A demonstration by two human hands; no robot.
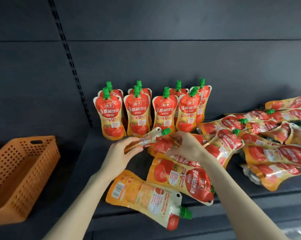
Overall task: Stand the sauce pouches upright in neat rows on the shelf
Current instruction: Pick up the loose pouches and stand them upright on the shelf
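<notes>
We hold one sauce pouch [150,138] with both hands, low over the dark shelf [94,153], just in front of the standing pouches [139,110]. Our left hand [119,157] pinches the bottom end of the pouch between thumb and fingers, and our right hand [186,144] has its fingers curled together on the other side of it, near the middle. The pouch is tilted, with its green cap [166,131] pointing up and to the right, so it is not upright yet.

Behind it, eight pouches stand in two rows of four against the back wall, caps up and labels to the front. Many more pouches lie flat in a heap [258,135] on the right side of the shelf, and two [163,187] lie near the front edge under our arms. An orange basket [16,174] stands to the left, apart from the pouches.

To do this step well, we think we should first open the folded bottom of the pouch with our fingers, because a flat bottom will make it stand. Then we turn the cap straight up and the label to the front, and set it in line with a standing column to begin a third row. We should release it slowly and not push the front row, as these soft pouches probably fall easily.
</notes>
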